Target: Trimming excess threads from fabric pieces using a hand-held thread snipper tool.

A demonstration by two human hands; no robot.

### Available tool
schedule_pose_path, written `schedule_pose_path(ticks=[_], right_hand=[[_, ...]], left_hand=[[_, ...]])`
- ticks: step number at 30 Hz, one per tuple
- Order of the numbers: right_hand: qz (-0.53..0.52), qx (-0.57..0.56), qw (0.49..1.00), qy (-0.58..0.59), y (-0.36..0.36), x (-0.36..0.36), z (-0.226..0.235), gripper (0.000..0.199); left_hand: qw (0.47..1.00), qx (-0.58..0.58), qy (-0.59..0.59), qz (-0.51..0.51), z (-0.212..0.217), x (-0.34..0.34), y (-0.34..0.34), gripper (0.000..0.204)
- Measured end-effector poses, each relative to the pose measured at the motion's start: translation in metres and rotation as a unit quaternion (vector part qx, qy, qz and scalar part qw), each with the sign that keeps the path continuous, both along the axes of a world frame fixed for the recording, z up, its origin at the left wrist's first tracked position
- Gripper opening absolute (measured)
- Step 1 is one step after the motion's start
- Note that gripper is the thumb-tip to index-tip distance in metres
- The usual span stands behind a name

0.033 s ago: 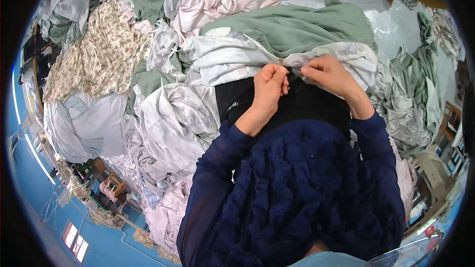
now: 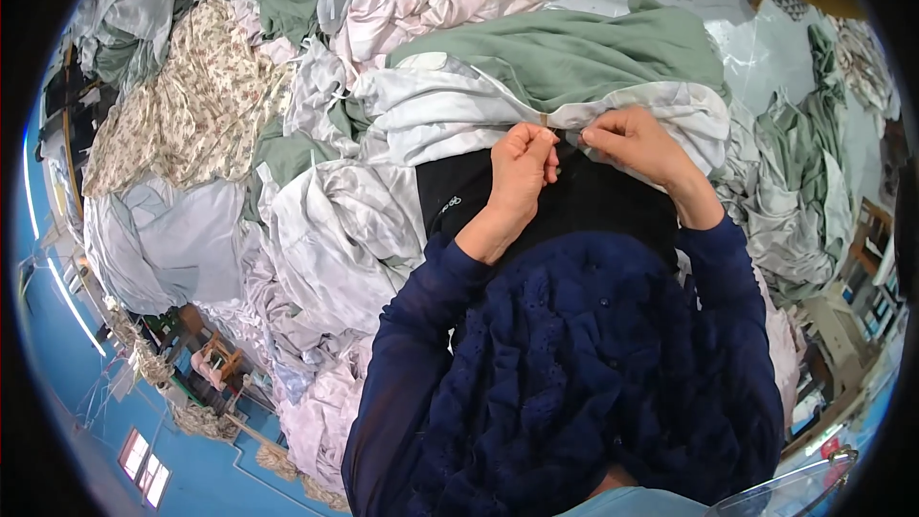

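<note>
No bin or box shows; loose heaps of cloth fill the frame. At centre, the left hand (image 2: 522,168) and right hand (image 2: 632,144) meet, fingers curled, each pinching the edge of a white sheet (image 2: 431,120) that lies under a green sheet (image 2: 574,53) in the upper middle. Both forearms in dark blue sleeves (image 2: 421,325) rise from the lower edge over a black cloth (image 2: 584,201). A floral cloth (image 2: 182,115) lies at upper left.

Left hand (image 2: 522,168), right hand (image 2: 634,146) raised together, fingertips pinched, nearly touching.
</note>
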State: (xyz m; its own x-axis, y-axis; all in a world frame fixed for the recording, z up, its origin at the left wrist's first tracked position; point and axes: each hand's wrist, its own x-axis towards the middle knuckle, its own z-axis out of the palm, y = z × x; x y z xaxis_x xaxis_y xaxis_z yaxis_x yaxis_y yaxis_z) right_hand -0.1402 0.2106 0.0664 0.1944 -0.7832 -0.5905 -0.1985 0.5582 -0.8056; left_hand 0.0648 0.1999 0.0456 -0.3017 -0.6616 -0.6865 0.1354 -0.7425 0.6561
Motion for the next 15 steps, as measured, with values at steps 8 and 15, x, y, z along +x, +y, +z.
schedule_pose_path(ticks=[8,15], right_hand=[[0.001,0.081,0.997,-0.009,-0.011,0.01,0.012,0.027],[-0.009,0.078,0.996,-0.035,-0.013,0.01,0.001,0.024]], left_hand=[[1.0,-0.009,0.015,0.014,0.001,0.002,0.003,0.016],[1.0,-0.013,0.007,0.002,0.003,0.002,0.004,0.016]])
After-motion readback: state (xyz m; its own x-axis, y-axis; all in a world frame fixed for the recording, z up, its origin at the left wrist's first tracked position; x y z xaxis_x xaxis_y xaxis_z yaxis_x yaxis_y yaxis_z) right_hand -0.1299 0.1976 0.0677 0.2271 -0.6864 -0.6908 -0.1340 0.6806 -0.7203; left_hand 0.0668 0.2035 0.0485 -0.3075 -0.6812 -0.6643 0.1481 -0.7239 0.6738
